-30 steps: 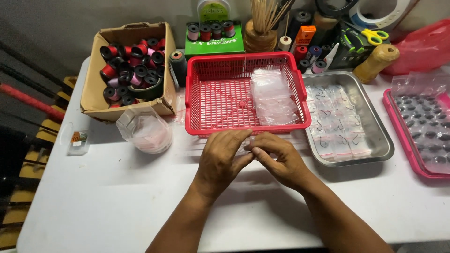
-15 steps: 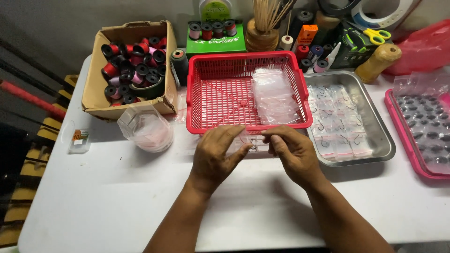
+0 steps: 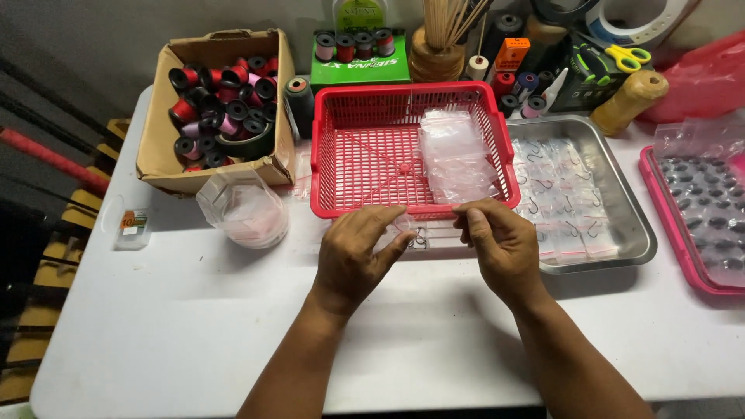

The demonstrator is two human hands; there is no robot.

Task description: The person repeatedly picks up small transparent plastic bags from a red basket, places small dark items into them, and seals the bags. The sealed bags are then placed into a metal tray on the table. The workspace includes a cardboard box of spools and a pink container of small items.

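Observation:
My left hand (image 3: 353,260) and my right hand (image 3: 500,247) hold the two ends of a small clear plastic bag (image 3: 434,231) just above the white table, in front of the red plastic basket (image 3: 365,147). The bag has a small dark hook inside. A stack of clear empty bags (image 3: 454,155) lies in the basket's right half. To the right, a steel tray (image 3: 621,209) holds several filled small bags with hooks.
A cardboard box of thread spools (image 3: 221,109) stands at the back left, with a clear plastic cup (image 3: 244,209) in front of it. A pink tray (image 3: 698,217) sits at the right edge. Spools, scissors (image 3: 621,54) and sticks crowd the back.
My hands have moved apart, from clasped together at the table's middle to stretching the small bag between them close to the basket's front rim.

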